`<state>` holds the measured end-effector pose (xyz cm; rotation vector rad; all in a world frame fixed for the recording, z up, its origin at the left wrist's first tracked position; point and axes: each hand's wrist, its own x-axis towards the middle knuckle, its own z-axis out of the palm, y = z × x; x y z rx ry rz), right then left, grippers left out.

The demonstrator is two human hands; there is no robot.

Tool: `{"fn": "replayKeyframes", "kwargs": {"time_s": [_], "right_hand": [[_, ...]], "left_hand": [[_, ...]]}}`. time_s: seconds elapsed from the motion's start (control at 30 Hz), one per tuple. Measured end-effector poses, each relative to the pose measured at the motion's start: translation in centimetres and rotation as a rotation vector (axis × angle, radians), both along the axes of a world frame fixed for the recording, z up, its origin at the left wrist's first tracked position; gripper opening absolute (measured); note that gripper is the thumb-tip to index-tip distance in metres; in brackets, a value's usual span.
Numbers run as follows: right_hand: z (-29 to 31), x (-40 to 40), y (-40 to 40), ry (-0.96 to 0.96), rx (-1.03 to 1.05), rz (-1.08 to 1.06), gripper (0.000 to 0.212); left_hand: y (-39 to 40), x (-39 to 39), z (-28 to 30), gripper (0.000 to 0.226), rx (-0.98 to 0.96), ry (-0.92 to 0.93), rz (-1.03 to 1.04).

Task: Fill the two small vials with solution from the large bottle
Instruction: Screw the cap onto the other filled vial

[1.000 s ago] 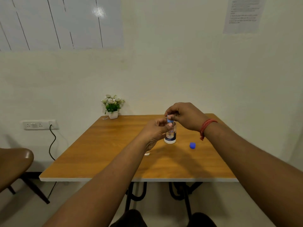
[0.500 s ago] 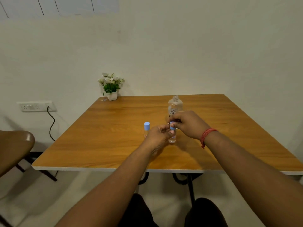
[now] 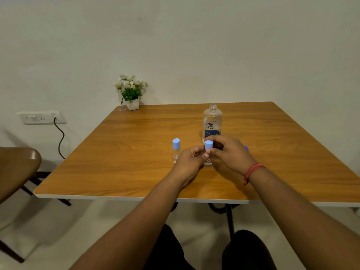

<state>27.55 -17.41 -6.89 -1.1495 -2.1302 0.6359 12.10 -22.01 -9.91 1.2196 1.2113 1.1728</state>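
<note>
Vial (image 3: 208, 161), now stood on the counter (image 3: 124, 162) before the bottle (image 3: 212, 121), is steadied by left fingers (image 3: 202, 153) while its cap (image 3: 209, 144) is pinched by right fingers (image 3: 213, 138); capping seems underway, the second vial (image 3: 176, 151) standing capped beside.

You are seated in a plain indoor room, more a small office or bare test room than a lab or kitchen. The evidence: a square wood-grain surface (image 3: 136, 152) with a white edge pushed against an unadorned cream wall (image 3: 194, 45), a potted artificial flower plant (image 3: 131, 92) at its far corner, a wall socket strip (image 3: 41, 117) with a black cable (image 3: 60, 139) plugged in, a brown moulded chair (image 3: 15, 168) at your left.
</note>
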Motion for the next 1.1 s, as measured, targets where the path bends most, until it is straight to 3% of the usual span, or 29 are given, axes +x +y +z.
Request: {"fn": "replayKeyframes", "kwargs": {"time_s": [0.23,0.43,0.63,0.83,1.0,1.1], "right_hand": [[-0.9,-0.5,-0.9,0.146,-0.061,-0.04,0.035],[-1.0,0.0,-1.1,0.209,-0.119,-0.096,0.052],[-1.4,2.1,-1.3,0.289,0.042,-0.304,0.037],[-1.6,4.9,0.4,0.132,0.151,-0.474,0.028],[-1.4,5.8,2.1,-0.137,-0.006,-0.504,0.038],[-1.4,5.7,2.9,-0.296,-0.09,-0.481,0.039]], "left_hand": [[-0.3,-0.1,-0.2,0.037,0.006,0.032,0.015],[-1.4,-0.3,0.0,0.046,-0.006,0.101,0.071],[-5.1,-0.7,-0.1,0.046,0.09,0.284,0.152],[-9.1,-1.3,1.5,0.04,0.25,0.266,0.286],[-6.7,-2.5,7.0,0.031,0.433,0.313,0.313],[-2.6,-2.9,10.0,0.04,0.416,0.491,0.251]]}}
